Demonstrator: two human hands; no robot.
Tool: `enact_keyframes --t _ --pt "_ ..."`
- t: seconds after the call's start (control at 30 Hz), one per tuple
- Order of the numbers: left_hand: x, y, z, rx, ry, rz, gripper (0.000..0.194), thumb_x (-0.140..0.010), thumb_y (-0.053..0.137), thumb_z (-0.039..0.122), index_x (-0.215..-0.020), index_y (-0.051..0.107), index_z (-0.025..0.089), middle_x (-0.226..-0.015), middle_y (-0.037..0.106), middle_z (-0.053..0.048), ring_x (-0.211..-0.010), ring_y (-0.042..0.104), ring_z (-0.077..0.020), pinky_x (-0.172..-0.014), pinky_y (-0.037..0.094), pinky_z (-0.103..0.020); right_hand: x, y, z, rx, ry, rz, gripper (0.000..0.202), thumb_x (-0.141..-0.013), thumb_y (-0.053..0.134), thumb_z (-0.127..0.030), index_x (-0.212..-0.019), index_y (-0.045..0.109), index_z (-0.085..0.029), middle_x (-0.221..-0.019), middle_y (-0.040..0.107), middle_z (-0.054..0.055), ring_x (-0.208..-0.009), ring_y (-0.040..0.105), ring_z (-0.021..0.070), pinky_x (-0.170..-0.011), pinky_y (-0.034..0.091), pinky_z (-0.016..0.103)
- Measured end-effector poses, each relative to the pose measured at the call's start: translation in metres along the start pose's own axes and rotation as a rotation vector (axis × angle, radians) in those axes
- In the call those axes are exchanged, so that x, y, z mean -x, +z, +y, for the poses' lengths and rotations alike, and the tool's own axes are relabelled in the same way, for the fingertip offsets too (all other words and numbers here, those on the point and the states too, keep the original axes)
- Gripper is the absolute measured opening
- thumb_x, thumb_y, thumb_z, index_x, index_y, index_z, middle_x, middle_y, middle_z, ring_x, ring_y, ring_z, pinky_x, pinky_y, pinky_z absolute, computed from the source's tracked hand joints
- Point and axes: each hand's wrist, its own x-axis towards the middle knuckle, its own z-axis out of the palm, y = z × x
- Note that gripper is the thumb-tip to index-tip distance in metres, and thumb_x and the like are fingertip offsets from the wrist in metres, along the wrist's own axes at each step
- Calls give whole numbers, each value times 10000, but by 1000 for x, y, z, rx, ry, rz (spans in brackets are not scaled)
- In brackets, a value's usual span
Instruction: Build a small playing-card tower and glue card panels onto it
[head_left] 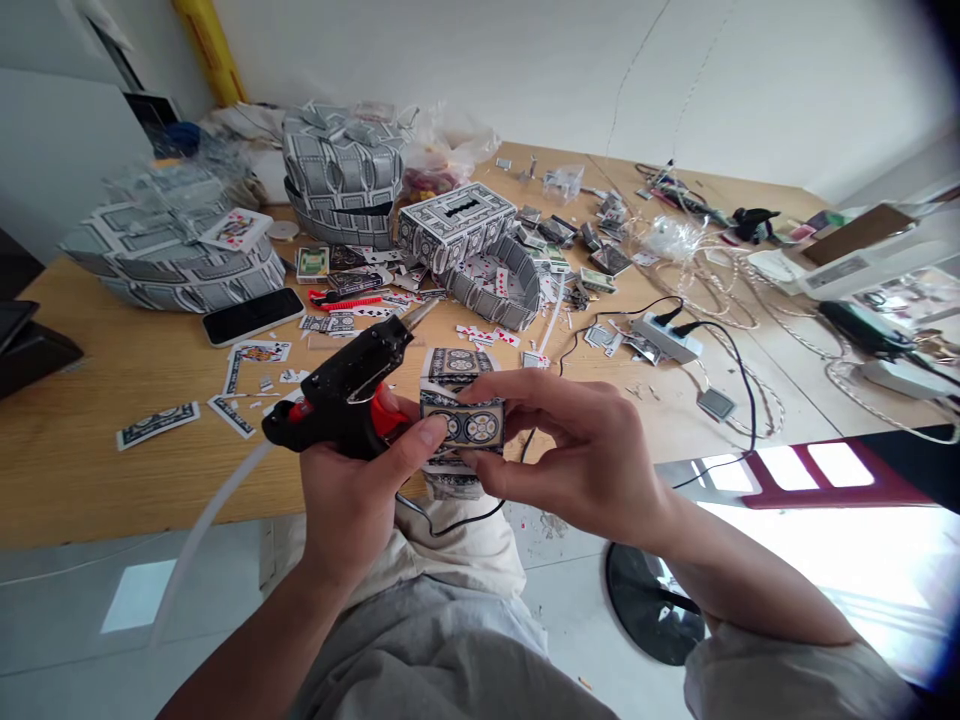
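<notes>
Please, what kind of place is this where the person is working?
Probably a home craft or hobby table. The left hand holds a glue gun, the right hand presses a small playing-card box, and the wooden table carries larger card-built models and loose cards.

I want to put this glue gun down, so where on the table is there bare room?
Bare wood lies along the near left edge of the table, between the loose card and the edge. Another patch sits left of the phone, below the big card model. The middle, around the card box and power strip, is crowded with scraps and cables.
</notes>
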Motion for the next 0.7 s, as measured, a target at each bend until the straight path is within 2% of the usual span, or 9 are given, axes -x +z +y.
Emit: enact_keyframes --t 0.23,0.7 --pt "1 0 0 58 13 -6 238 -716 952 199 -815 736 213 -794 724 31 -718 692 -125 -750 648 -246 0 0 0 -23 -11 -5 448 -805 844 -82 -1237 796 -190 -1003 818 11 -749 741 127 -750 691 221" --pt "3 -4 -6 90 -15 -24 224 -762 965 221 -880 775 229 -838 761 37 -766 724 -121 -793 650 -232 1 0 3 -34 -5 -25 429 -823 860 -101 -1240 786 -171 -998 813 7 -742 728 110 -749 671 198"
